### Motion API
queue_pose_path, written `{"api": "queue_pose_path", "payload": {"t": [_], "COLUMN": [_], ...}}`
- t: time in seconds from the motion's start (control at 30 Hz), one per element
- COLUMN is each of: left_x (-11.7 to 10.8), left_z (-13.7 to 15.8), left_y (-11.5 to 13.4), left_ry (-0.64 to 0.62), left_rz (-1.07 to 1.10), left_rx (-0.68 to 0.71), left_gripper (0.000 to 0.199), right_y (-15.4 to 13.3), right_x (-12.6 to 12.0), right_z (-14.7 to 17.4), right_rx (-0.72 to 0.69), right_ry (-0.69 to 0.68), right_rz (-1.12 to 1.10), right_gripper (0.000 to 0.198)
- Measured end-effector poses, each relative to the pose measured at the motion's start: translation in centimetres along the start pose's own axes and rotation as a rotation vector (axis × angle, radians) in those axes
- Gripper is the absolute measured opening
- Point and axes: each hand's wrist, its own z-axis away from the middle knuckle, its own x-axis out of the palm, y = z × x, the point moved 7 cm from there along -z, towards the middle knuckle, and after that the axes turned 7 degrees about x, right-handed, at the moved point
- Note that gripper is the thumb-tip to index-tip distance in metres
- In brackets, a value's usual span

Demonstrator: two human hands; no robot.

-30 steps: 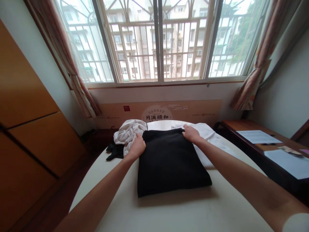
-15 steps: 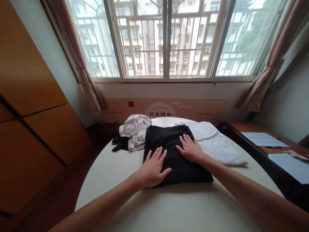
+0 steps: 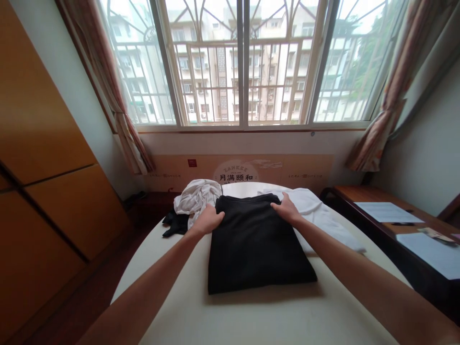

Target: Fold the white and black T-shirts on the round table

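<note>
Mid-fold on the black garment [image 3: 253, 242], lying flat and squared at the middle of the round tabletop [image 3: 251, 316]. Left hand [image 3: 208, 220] grips its far left corner, right hand [image 3: 287, 209] the far right corner, fingers curled closed on the cloth edge. Both arms stretched out forward, palms down. Next move likely needs an even pull on both corners so the fold lands square

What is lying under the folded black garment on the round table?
The folded black garment rests mostly on the bare cream round table. Its right edge overlaps the flat white cloth. Both hands grip its far corners. Anything beneath its middle is covered.
</note>
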Motion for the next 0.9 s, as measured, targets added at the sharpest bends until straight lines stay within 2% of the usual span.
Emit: {"api": "queue_pose_path", "payload": {"t": [0.1, 0.23, 0.37, 0.5, 0.6, 0.67, 0.73, 0.8, 0.9], "left_x": [0.4, 1.8, 3.3, 3.4, 2.9, 2.3, 1.5, 0.9, 0.6], "left_z": [-1.4, -1.1, 0.1, 1.4, 2.2, 2.4, 2.4, 2.1, 1.1], "left_y": [0.3, -0.2, -0.4, 0.9, 3.2, 5.1, 7.2, 9.4, 13.3], "left_ry": [-0.043, -0.076, -0.182, -0.199, -0.219, -0.219, -0.200, -0.193, -0.229], "left_rz": [0.111, 0.222, 0.528, 0.903, 1.012, 1.071, 1.144, 1.229, 1.362], "left_rx": [-0.007, -0.041, -0.085, -0.230, -0.289, -0.290, -0.273, -0.248, -0.220], "left_gripper": [0.022, 0.019, 0.015, 0.016, 0.019, 0.022, 0.024, 0.025, 0.024], "right_y": [0.3, 0.5, 0.5, -0.1, -0.7, -1.2, -1.7, -2.1, -2.6], "right_x": [0.1, 1.5, 2.2, 2.1, 1.0, -0.5, -3.3, -7.0, -13.3], "right_z": [-1.8, -2.2, -1.2, -0.5, 0.1, 0.4, 0.6, 0.3, -0.7], "right_rx": [0.165, 0.252, 0.295, 0.272, 0.194, 0.130, 0.062, 0.002, -0.052], "right_ry": [-0.098, -0.368, -0.542, -0.572, -0.514, -0.467, -0.388, -0.307, -0.261], "right_rz": [-0.187, -0.316, -0.403, -0.441, -0.488, -0.535, -0.603, -0.683, -0.737], "right_gripper": [0.073, 0.037, 0.024, 0.013, 0.012, 0.015, 0.018, 0.021, 0.026]}}
